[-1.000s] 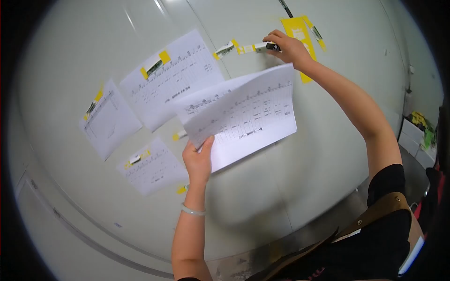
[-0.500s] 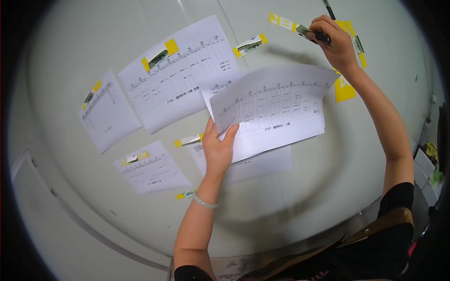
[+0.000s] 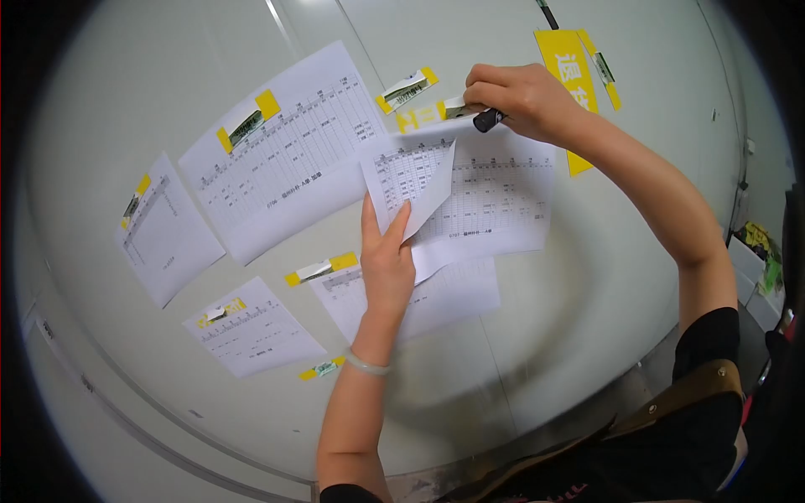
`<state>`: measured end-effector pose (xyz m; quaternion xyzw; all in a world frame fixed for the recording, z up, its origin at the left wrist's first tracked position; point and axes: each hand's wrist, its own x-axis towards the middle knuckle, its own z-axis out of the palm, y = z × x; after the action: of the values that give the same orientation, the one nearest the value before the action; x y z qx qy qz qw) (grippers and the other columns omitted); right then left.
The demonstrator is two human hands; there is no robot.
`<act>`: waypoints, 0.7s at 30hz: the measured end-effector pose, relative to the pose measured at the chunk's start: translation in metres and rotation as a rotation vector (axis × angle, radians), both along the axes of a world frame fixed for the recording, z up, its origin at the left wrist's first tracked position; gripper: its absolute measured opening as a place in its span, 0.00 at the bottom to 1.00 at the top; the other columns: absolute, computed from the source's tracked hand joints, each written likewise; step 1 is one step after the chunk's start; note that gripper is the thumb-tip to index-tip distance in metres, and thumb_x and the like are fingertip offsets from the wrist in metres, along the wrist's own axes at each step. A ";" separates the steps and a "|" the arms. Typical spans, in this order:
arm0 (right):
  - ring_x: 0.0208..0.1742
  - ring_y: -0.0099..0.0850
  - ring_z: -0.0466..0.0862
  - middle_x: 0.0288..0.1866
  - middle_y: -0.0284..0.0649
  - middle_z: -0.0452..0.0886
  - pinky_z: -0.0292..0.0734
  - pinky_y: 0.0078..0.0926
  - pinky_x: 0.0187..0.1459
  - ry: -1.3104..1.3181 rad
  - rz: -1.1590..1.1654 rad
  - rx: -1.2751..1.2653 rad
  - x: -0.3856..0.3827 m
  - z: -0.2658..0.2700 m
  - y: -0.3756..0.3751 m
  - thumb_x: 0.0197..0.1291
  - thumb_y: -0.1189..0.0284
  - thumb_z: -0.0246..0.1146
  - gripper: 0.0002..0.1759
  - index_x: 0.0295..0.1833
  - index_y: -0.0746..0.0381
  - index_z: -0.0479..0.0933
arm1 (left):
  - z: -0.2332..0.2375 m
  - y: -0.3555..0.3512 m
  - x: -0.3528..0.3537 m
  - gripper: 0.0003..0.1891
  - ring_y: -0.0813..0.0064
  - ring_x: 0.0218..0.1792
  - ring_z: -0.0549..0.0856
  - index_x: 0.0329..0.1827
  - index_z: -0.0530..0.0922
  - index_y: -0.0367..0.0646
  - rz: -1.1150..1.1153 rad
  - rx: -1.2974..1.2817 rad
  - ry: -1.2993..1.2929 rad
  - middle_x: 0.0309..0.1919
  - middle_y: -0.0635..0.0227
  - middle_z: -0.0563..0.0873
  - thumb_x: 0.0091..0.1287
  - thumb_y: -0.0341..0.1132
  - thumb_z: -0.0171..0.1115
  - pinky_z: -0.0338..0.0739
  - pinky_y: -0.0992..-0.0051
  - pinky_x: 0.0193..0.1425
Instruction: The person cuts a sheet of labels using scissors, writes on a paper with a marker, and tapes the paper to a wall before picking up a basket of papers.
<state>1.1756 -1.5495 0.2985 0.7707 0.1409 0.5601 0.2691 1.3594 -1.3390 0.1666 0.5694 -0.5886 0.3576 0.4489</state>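
Note:
My left hand (image 3: 389, 261) pinches the lower left part of some printed sheets (image 3: 503, 197) between thumb and fingers. The front sheet's left side curls over, baring another printed sheet (image 3: 409, 172) behind it. My right hand (image 3: 530, 96) is closed around a black marker (image 3: 489, 121) at the sheets' top edge. Beside its fingers, a yellow-and-white label strip with a clip (image 3: 454, 108) lies along that edge. Whether the clip grips the sheets is hidden by my fingers.
On the pale surface, a large printed sheet (image 3: 293, 176) and smaller sheets (image 3: 172, 239) (image 3: 251, 331) hang from yellow-taped clips. Another clip (image 3: 407, 90) sits above. Yellow signs (image 3: 563, 63) and a second dark pen (image 3: 547, 14) are at the upper right.
My right hand has come down and left with the marker, bringing the label strip to the sheets' top edge. The front sheet's left side has folded over. The view has shifted slightly.

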 end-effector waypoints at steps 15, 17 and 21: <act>0.31 0.35 0.82 0.36 0.31 0.79 0.78 0.32 0.30 0.109 -0.107 0.068 0.027 -0.016 -0.017 0.46 0.82 0.66 0.11 0.36 0.58 0.77 | -0.007 -0.015 -0.004 0.24 0.48 0.72 0.67 0.47 0.86 0.40 0.020 -0.111 0.027 0.73 0.43 0.62 0.51 0.10 0.54 0.67 0.67 0.72; 0.32 0.37 0.83 0.37 0.31 0.80 0.79 0.33 0.32 0.133 -0.160 0.087 0.028 -0.017 -0.016 0.45 0.82 0.66 0.12 0.37 0.58 0.79 | -0.007 -0.014 -0.005 0.24 0.47 0.71 0.68 0.46 0.87 0.40 0.012 -0.120 0.027 0.72 0.43 0.63 0.50 0.09 0.54 0.67 0.66 0.71; 0.34 0.39 0.83 0.38 0.32 0.82 0.78 0.35 0.36 0.174 -0.103 0.189 0.030 -0.012 -0.017 0.46 0.81 0.66 0.12 0.38 0.58 0.80 | -0.011 -0.013 -0.003 0.24 0.46 0.69 0.70 0.43 0.86 0.39 0.033 -0.124 -0.009 0.71 0.42 0.65 0.48 0.09 0.53 0.70 0.65 0.69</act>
<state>1.2061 -1.5668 0.2870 0.8445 0.0707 0.4874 0.2104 1.3566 -1.3516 0.1552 0.5486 -0.5577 0.4034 0.4747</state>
